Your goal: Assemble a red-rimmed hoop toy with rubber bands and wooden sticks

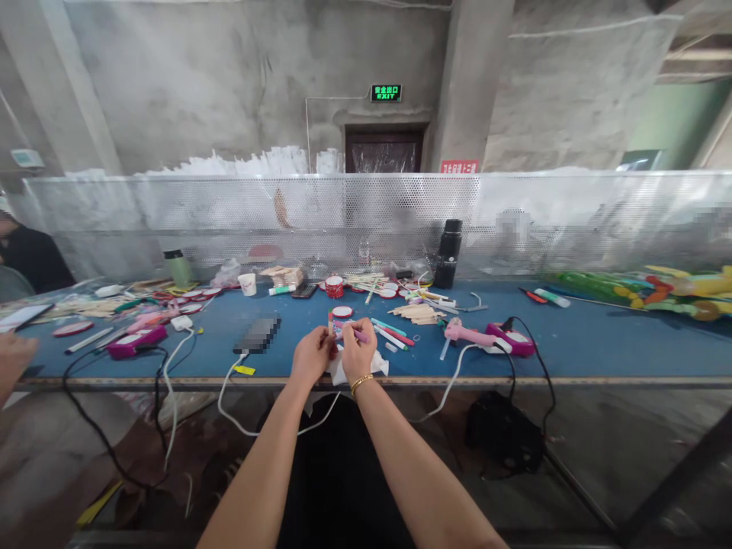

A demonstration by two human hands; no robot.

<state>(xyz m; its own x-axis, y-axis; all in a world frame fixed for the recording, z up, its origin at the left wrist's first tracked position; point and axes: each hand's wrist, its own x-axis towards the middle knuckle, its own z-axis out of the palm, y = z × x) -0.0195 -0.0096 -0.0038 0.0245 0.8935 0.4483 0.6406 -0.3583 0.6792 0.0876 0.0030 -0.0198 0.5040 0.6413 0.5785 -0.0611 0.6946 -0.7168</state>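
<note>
Near the front edge of the blue table, my right hand [357, 354] is closed around a purple marker [361, 335], its tip end pointing left. My left hand [313, 355] is pinched on a small, partly coloured flat piece [330, 323], mostly hidden by fingers; its kind is unclear. The two hands are close together over a crumpled white tissue [377, 364]. Just to the right lie several markers [393, 332] in red, teal and other colours. A round white lid with a red rim [342, 312] rests behind my hands.
A phone [257, 334] with a white cable lies left. On the right is a pink glue gun [470, 333] beside a magenta power box [518, 341]. Wooden sticks [416, 313], a red tape roll [334, 287], a paper cup [248, 284] and a black bottle [448, 254] stand behind. Another person's hand [16, 358] is far left.
</note>
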